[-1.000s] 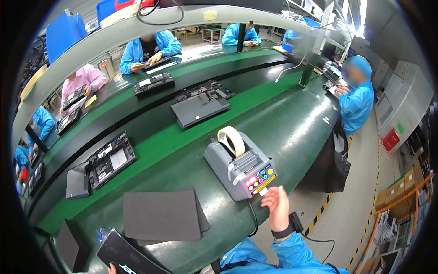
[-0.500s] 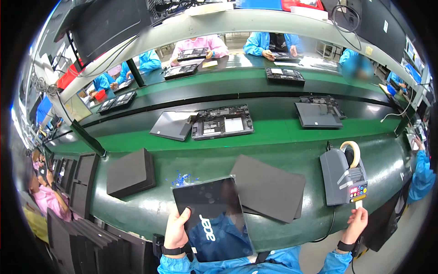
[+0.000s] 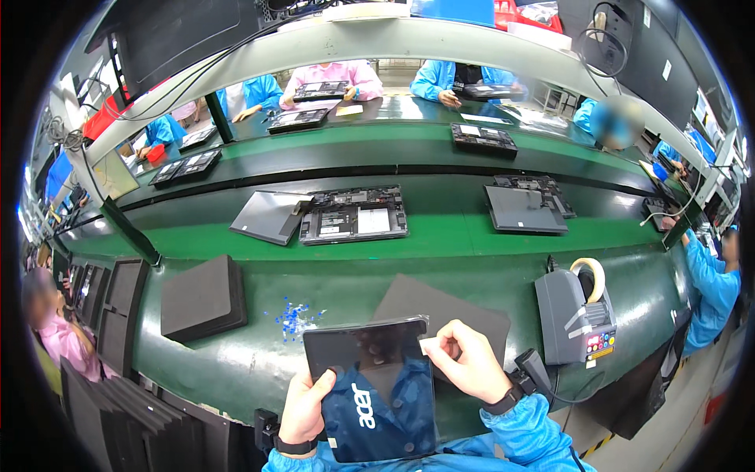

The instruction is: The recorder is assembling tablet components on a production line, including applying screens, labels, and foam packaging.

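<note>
My left hand (image 3: 305, 405) grips the left edge of a glossy dark laptop lid panel (image 3: 377, 440), thumb on its face. The panel is tilted up in front of me and reflects blue sleeves. At its upper right corner, my right hand (image 3: 472, 362) pinches a small pale strip of tape (image 3: 428, 344); whether the strip touches the panel I cannot tell. Dark foam sheets (image 3: 417, 299) lie on the bench behind the panel. To the right stands a grey tape dispenser (image 3: 562, 322) with a cream roll (image 3: 595, 282).
A thick black foam block (image 3: 203, 299) sits at the left, near scattered blue bits (image 3: 295, 318). Beyond, the green conveyor (image 3: 440, 236) carries opened laptop bases (image 3: 354, 214) and grey panels (image 3: 525, 210). Co-workers sit across it. Foam trays (image 3: 122, 315) stand at far left.
My right hand has moved left from the dispenser's front to the panel's upper right corner, carrying the tape strip. My left hand still holds the panel. The view has shifted slightly.
</note>
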Motion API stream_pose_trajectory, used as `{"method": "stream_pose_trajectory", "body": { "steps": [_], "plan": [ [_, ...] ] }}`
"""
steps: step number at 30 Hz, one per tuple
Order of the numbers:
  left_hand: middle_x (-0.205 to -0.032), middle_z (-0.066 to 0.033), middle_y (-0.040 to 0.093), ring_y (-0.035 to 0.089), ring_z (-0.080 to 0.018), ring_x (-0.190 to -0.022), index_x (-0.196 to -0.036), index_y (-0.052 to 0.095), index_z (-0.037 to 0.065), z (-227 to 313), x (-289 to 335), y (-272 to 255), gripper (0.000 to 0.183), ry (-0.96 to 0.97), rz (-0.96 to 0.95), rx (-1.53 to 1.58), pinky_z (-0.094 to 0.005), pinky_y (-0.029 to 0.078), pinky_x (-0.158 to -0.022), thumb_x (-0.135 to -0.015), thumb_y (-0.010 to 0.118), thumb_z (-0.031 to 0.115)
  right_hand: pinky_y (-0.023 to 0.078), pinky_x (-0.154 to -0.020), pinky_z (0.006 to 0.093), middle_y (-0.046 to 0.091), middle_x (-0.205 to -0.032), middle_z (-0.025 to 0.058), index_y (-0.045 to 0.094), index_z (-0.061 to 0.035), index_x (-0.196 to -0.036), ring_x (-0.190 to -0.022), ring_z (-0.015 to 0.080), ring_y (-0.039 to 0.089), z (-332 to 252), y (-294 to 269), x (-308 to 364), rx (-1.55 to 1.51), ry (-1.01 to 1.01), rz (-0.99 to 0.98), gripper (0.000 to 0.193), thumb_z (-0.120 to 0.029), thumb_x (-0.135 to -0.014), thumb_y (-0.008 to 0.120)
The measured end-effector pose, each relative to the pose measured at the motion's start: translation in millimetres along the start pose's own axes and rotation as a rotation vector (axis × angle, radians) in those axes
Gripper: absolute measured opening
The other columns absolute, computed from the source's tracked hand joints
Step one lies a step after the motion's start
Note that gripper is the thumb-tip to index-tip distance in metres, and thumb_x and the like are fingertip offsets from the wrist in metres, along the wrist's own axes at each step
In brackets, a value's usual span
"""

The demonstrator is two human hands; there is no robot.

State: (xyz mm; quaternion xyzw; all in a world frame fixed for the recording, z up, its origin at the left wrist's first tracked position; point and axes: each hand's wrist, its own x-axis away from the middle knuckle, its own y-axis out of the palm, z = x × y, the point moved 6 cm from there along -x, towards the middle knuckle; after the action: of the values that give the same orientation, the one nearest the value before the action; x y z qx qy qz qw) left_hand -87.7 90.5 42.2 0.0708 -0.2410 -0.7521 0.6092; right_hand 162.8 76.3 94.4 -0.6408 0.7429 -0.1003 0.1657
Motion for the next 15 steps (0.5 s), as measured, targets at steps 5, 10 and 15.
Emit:
{"method": "stream_pose_trajectory", "body": {
  "steps": [5,10,15],
  "plan": [
    [-0.113,-0.0047,0.061,0.055,-0.0125,-0.102,-0.12,0.055,-0.001,-6.0,-6.0,2.7,0.034,-0.016,-0.012,-0.03,-0.028,0.041,-0.093,-0.088,0.062,0.011,0.043,-0.055,0.0236,0.051,-0.067,0.0011,0.052,-0.0023,-0.083,-0.061,0.0074,0.047,29.2,1.4,-2.2,-0.051,0.083,0.059,0.025,-0.018,-0.082,0.072],
    [-0.112,-0.0057,0.062,0.057,-0.0126,-0.1,-0.12,0.055,-0.001,-7.8,-7.0,13.1,0.035,-0.012,0.013,0.021,-0.0291,0.043,-0.091,-0.088,0.062,0.01,0.044,-0.058,0.023,0.053,-0.075,0.0035,0.05,-0.003,-0.095,-0.065,0.0071,0.05,44.4,1.6,3.5,-0.17,0.151,0.27,0.028,-0.014,-0.082,0.072],
    [-0.112,-0.0062,0.062,0.058,-0.013,-0.099,-0.12,0.055,-0.001,-18.8,-7.0,23.6,0.033,-0.023,0.021,0.035,-0.0285,0.044,-0.09,-0.088,0.06,0.007,0.045,-0.06,0.0265,0.057,-0.079,0.0048,0.06,-0.0033,-0.087,-0.066,0.0144,0.055,0.9,-36.5,28.4,0.173,-0.143,0.637,0.016,-0.001,-0.076,0.072]
  ]
}}
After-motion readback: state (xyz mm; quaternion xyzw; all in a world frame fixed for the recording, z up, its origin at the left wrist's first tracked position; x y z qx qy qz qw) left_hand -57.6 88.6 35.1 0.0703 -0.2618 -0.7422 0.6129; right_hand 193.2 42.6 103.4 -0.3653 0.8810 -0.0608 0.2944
